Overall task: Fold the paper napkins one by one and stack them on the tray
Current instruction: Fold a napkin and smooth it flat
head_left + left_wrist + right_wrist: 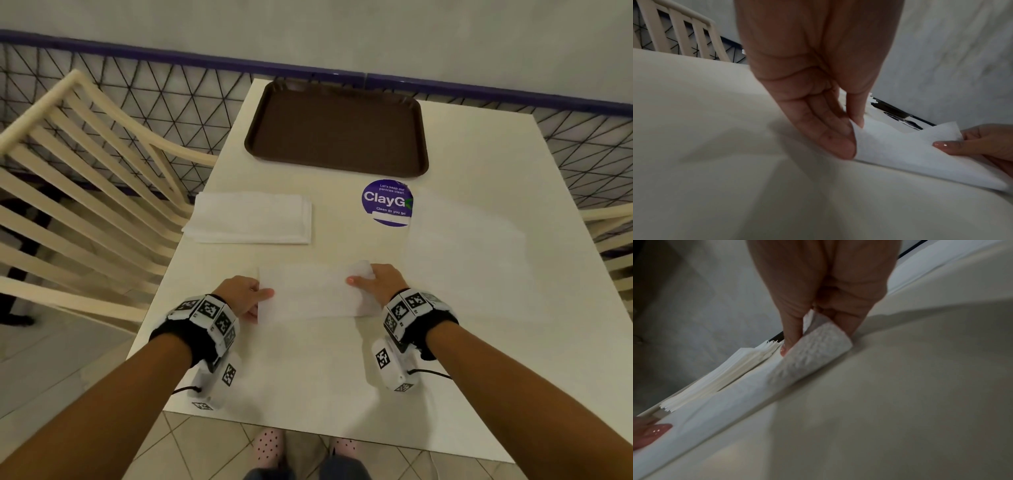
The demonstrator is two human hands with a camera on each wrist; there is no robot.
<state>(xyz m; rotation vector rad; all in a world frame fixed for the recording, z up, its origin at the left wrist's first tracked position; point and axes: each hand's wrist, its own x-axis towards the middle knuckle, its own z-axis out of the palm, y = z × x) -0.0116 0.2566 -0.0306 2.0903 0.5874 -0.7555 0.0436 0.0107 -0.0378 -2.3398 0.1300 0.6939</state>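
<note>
White paper, a thin folded rectangular napkin [313, 291], lies flat on our cream worktop [308, 370], near the front edge. Our left hand [239, 293] pinches its left end between thumb and fingers [838, 134]. Our right hand [378, 282] pinches the right end, curled upward. The brown plastic tray [337, 128] stands behind.

White napkin [308, 294] flat on table, right end curled up; brown tray [337, 128] beyond, bare.

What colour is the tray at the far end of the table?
The tray is dark brown, seen best in the head view.
</note>
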